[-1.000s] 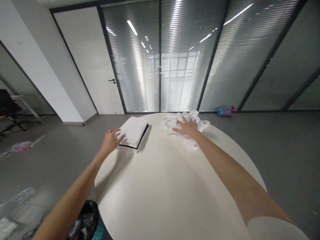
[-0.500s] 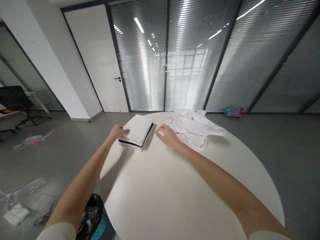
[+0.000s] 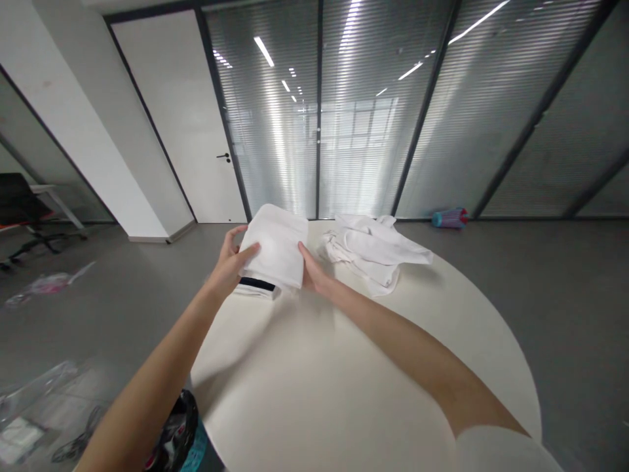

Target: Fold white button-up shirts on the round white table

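The left hand (image 3: 228, 262) and right hand (image 3: 313, 272) pinched a folded white cloth (image 3: 278, 242) by opposite edges above a dark-edged folded pile (image 3: 256, 292) on the table (image 3: 363, 367). The rumpled cloth (image 3: 376, 246) (touched by neither, I noticed) lay unfolded.

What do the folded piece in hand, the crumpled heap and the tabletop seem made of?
Folded piece: probably matte cloth, with soft rounded folds.
Heap: thin matte fabric, judging by loose creases; fibre unclear.
Tabletop: perhaps laminate, smooth and satin, with a faint sheen.
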The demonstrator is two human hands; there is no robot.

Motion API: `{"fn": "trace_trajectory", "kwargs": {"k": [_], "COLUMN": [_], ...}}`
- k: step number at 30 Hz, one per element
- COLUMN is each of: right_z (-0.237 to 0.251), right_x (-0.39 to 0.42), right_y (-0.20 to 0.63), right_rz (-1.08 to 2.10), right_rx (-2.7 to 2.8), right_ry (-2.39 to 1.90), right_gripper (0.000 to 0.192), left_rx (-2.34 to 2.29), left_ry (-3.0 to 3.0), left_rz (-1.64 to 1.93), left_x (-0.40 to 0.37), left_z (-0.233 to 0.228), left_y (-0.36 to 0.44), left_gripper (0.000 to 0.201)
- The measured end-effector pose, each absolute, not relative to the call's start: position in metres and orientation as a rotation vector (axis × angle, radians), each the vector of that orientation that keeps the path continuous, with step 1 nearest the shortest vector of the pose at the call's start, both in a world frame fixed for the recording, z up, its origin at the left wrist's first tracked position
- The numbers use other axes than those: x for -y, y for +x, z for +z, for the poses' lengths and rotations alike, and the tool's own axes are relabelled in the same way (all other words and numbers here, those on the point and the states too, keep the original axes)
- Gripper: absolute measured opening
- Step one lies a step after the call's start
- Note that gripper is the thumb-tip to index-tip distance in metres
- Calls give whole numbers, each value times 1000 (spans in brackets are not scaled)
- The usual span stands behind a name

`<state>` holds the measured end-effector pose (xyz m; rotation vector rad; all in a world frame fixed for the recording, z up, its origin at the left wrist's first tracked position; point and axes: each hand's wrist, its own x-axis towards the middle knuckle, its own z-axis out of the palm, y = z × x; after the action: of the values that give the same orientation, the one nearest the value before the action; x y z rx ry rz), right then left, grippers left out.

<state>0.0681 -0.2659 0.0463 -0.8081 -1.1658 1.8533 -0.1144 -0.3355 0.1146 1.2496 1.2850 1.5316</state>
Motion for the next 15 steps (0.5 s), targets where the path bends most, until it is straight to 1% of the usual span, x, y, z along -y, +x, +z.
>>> {"fn": "trace_trajectory", "kwargs": {"k": [2, 3, 4, 7, 9, 12, 14, 15], "right_z": [57, 60, 61, 51, 34, 5, -7, -11], "right_x": [279, 287, 296, 325, 345, 368, 377, 380], "right_y": [95, 111, 128, 185, 221, 257, 266, 267], "right_rz": [1920, 1895, 1835, 1673, 1636, 1567, 1507, 1479], "right_rx": [1101, 1070, 1066, 1151, 1238, 1311, 1299, 1287], "right_ry": [-742, -741, -747, -803, -929, -1124, -1170, -1168], "right_gripper": [38, 34, 35, 50, 53, 43, 38, 36], "left_rx": [-1254, -1259, -1267, -1257, -1284, -1352, -1250, -1165], "left_ry": [1217, 1214, 1225, 1352, 1538, 1894, 2096, 2202], "left_rz": [1503, 1445, 1359, 1004, 887, 951, 919, 858], "left_x": [350, 356, 362, 376, 381, 383, 385, 386], "left_z": [110, 105, 99, 75, 58, 40, 32, 30], "left_y": [-100, -95, -91, -82, -75, -53, -30, -17], "left_gripper": [77, 73, 68, 53, 46, 34, 28, 30]}}
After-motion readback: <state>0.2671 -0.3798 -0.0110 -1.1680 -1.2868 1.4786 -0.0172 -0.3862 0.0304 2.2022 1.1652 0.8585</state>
